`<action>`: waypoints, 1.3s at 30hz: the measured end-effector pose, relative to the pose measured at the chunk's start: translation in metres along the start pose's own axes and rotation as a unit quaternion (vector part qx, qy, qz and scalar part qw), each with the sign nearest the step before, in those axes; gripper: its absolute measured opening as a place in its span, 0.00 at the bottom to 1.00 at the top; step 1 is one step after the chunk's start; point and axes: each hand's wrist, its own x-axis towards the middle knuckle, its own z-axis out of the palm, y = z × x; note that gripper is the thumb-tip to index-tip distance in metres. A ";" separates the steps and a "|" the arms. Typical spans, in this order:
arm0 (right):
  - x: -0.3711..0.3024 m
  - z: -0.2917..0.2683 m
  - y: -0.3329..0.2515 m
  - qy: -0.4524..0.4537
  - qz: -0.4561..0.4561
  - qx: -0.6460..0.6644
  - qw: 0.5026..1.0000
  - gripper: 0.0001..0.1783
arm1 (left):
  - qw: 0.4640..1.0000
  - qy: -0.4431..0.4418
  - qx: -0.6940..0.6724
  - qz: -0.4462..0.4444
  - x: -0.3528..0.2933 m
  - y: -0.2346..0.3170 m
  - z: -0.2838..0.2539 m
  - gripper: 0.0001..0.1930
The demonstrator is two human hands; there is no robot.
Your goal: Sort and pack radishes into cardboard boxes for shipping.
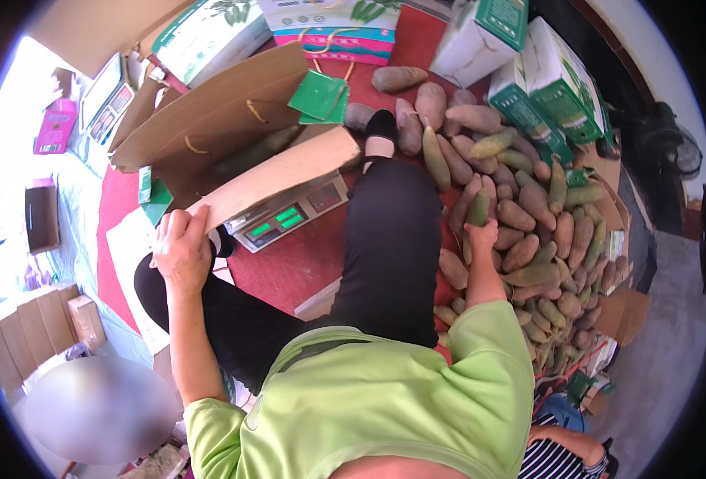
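Head view, looking down on a seated person in a light green shirt (385, 399) and black trousers (385, 247). We see the left hand (181, 251) with its fingers curled over the near edge of the flap of an open brown cardboard box (241, 132), a closed grip on the board. This box stands on a grey weighing scale with green lit digits (289, 215), which rests on the red floor mat (289, 267) just left of the outstretched leg. The right hand (481, 235) closes around one greenish-brown elongated tuber (477, 209), held at the left edge of a large pile of brown tubers (545, 239) spread over the mat's right side. Green-and-white printed cartons (545, 88) stand along the far right edge of the pile. Another person's striped sleeve (565, 455) shows at the lower right.
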 end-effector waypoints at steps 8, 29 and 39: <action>0.000 0.000 -0.028 -0.055 -0.205 0.112 0.971 0.34 | 1.000 0.004 0.012 0.009 -0.002 -0.004 -0.005 0.13; -0.239 -0.170 -0.377 -0.264 -0.659 0.378 0.594 0.32 | 0.999 0.029 -0.015 0.020 -0.001 -0.005 -0.007 0.09; -0.265 -0.066 -0.395 -0.199 -0.661 0.015 0.723 0.30 | 1.000 -0.001 -0.004 0.001 -0.004 -0.001 -0.007 0.16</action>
